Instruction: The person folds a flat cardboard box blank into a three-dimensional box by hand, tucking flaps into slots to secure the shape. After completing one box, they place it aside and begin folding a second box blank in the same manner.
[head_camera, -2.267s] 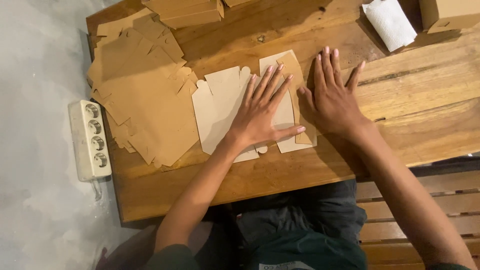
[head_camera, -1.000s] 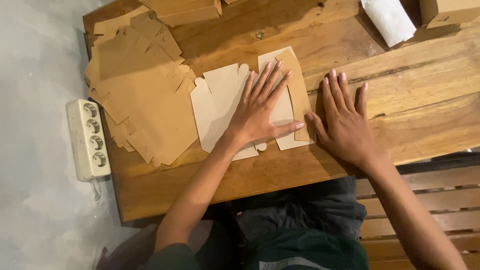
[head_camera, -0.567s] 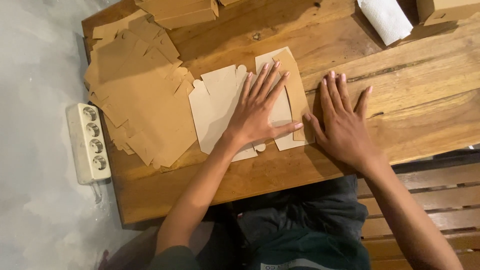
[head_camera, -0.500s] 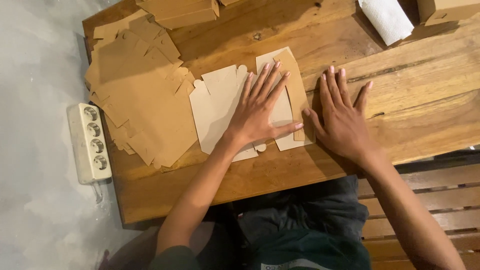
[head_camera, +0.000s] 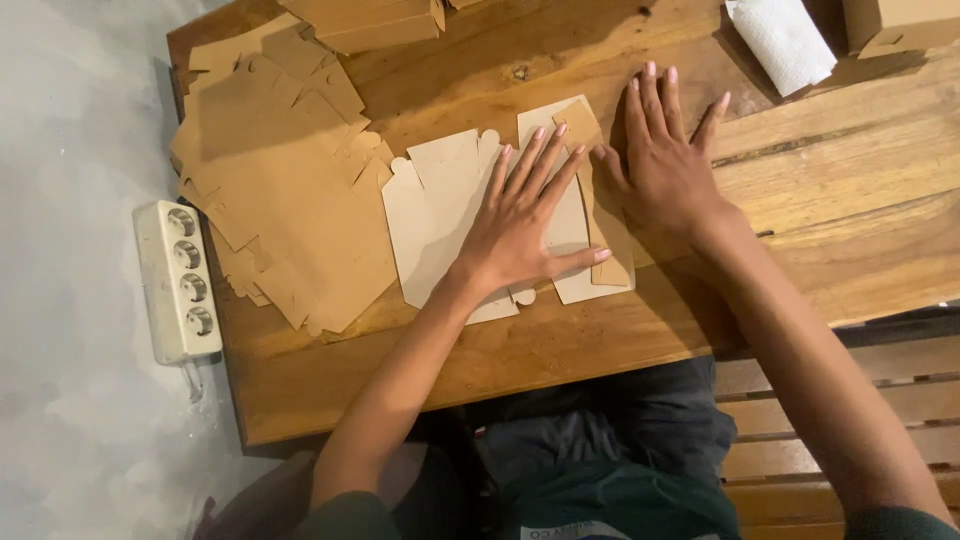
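Flat on the wooden table, both hands lie spread with fingers splayed and nothing gripped: the left hand presses palm-down on the pale brown flat cardboard box blank, and the right hand rests just beside it, its thumb against the blank's darker folded right flap and its fingers reaching past the blank's far edge onto bare wood. That blank sits near the middle of the table, its near edge close to the table's front edge, with only a thin strip of wood showing between. To the right of the right hand the planks run open toward the right side, which is the freest room for moving. To the left, a loose heap of brown cardboard blanks crowds the corner, its nearest sheet just beside, possibly touching, the pressed blank, and some sheets overhang the table's left edge. At the far edge stand a folded brown cardboard box and, to the right, a white folded paper towel and part of another brown cardboard box in the corner. Off the table on the grey floor lies a white power strip along the left edge. Below the front edge are the person's dark trousers and a slatted wooden bench.
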